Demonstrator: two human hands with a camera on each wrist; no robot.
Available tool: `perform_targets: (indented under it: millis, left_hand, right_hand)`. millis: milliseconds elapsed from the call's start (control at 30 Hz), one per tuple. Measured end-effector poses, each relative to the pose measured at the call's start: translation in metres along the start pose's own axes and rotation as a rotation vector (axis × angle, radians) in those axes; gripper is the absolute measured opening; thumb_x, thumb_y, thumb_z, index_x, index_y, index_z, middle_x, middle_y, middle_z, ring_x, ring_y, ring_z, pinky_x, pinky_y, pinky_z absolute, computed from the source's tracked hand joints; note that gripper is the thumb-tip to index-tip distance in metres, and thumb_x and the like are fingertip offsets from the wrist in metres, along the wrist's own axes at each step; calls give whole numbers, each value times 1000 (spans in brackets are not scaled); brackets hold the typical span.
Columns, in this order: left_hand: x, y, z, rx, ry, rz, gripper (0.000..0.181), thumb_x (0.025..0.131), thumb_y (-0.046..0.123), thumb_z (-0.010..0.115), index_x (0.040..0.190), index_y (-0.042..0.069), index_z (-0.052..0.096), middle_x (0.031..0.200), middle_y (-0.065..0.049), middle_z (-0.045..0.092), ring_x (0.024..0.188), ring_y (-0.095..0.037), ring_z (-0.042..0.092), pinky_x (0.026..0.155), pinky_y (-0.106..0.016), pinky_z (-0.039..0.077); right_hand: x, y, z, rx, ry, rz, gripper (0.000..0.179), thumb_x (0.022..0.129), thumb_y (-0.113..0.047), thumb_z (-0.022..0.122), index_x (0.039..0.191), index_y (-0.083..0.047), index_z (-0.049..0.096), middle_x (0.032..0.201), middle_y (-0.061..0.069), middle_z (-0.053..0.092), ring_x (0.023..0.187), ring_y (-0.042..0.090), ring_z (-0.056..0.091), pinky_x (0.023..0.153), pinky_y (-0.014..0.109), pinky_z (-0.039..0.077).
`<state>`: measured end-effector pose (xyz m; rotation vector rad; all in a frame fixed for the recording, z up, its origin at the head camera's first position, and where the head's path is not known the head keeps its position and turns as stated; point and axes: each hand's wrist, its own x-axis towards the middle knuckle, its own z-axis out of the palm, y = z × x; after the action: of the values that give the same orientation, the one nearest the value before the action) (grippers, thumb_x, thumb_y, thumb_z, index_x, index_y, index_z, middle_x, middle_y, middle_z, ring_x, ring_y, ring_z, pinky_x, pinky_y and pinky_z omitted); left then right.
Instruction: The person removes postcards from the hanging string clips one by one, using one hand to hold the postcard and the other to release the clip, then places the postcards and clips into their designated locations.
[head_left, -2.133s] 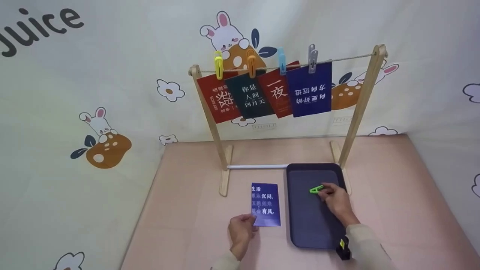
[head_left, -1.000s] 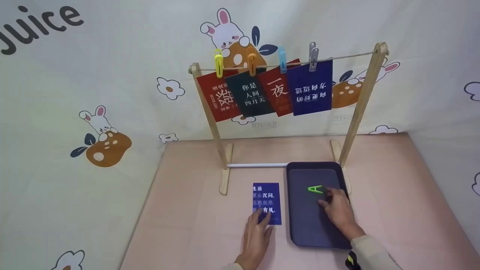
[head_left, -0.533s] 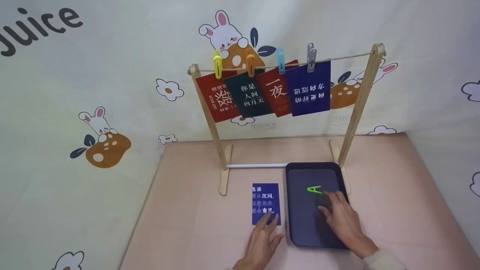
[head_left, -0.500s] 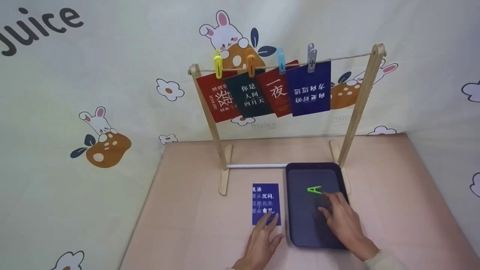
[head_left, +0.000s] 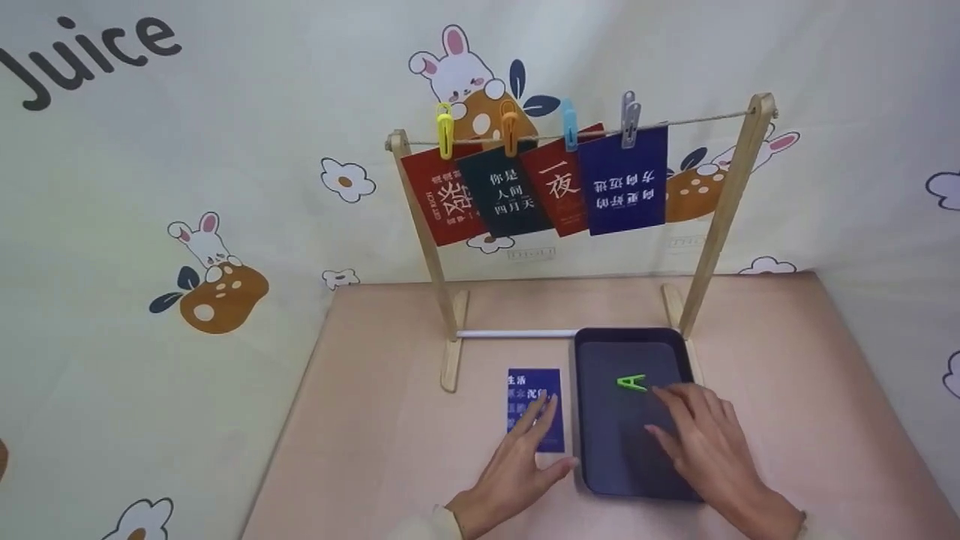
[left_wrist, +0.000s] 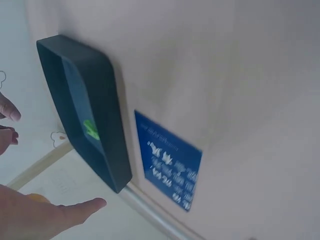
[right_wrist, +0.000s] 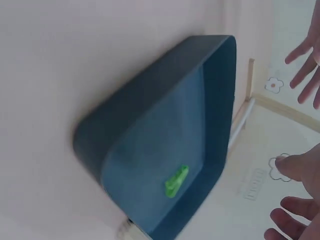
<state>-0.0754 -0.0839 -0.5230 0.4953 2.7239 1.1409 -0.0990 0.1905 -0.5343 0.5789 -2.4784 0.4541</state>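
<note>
A blue card (head_left: 525, 381) with white writing lies on the table left of the dark tray (head_left: 622, 461). My left hand (head_left: 514, 465) hovers over the card's lower part with fingers spread, hiding some of the writing. The left wrist view shows the card (left_wrist: 167, 160) lying untouched. Inside the tray rests a green clothespin (head_left: 632, 383). My right hand (head_left: 709, 442) is above the tray's right side, fingers apart and holding nothing. In the right wrist view the clothespin (right_wrist: 177, 181) lies on the tray floor, clear of the fingers.
Behind stands a wooden rack (head_left: 720, 225) with a cord. Yellow (head_left: 445, 133), orange (head_left: 510, 131), light blue (head_left: 570, 126) and grey (head_left: 631, 121) clothespins hold several hanging cards, including a dark green card (head_left: 506, 191). A white bar (head_left: 517, 334) joins the rack's feet behind the tray.
Earlier the right hand pinched the green clothespin and the left held the blue card's edge. Both were let go on the tray and table; the hands have since lifted and spread.
</note>
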Motion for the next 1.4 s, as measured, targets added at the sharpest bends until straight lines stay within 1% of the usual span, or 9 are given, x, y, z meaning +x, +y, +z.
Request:
perform_targets:
  millis: [100,167,567,767,933,1067,1200,1300,1400]
  left_hand:
    - [5,9,-13,-36,-38,-1,87,93,44,69,160,14,21,167,-13,23,150,-38,31,116,-53,36]
    - [8,15,-21,-50,-56,-8,91,93,47,68,161,16,18,168,-10,20,152,-36,28,119,-53,32]
    - [26,38,-62,-89,-76,-36,94,90,50,71,160,13,21,168,-5,21,154,-30,24,123,-53,26]
    - [38,50,-84,-68,-98,-48,98,86,51,75,161,24,18,169,1,18,156,-26,21,123,-53,26]
    - [51,61,-98,-20,-98,-45,99,85,52,75,161,29,16,169,3,16,157,-24,20,122,-55,28]
    - [64,74,-107,-12,-87,-42,99,85,50,76,161,29,16,169,4,16,157,-21,18,123,-53,26]
    - [77,87,-115,-49,-67,-25,99,85,48,77,161,28,17,169,5,17,157,-21,17,125,-52,23]
    - [85,94,-123,-77,-52,-13,99,85,48,77,161,29,16,169,4,17,156,-22,19,124,-53,25]
    - [95,100,-130,-100,-34,-16,99,85,48,77,161,28,17,168,3,18,156,-23,21,123,-54,26]
  right_hand:
    - [11,6,-14,-9,51,-84,60,101,-54,48,121,0,65,115,19,63,109,39,57,84,48,45]
    - [21,10,-23,-22,77,-133,72,102,-61,34,123,0,64,118,21,63,113,41,56,86,51,45]
    - [71,25,-63,-89,122,-379,73,102,-62,35,132,1,59,129,23,61,123,42,54,100,53,41]
    - [91,26,-82,-119,76,-431,75,102,-64,33,136,0,56,134,22,59,130,40,49,128,37,15]
    - [114,31,-98,-175,50,-521,73,104,-59,32,142,0,50,140,22,56,134,40,48,130,38,9]
    - [135,35,-110,-249,24,-595,72,106,-56,26,146,0,47,144,23,54,135,39,50,127,46,21]
    - [157,38,-120,-281,21,-661,72,107,-55,22,147,1,44,146,24,52,136,40,49,128,46,17]
    - [175,38,-127,-286,32,-703,71,108,-53,22,147,3,43,146,25,51,137,41,47,130,40,4]
    - [194,38,-134,-299,35,-724,73,108,-53,20,147,3,42,146,25,51,138,41,46,130,40,5]
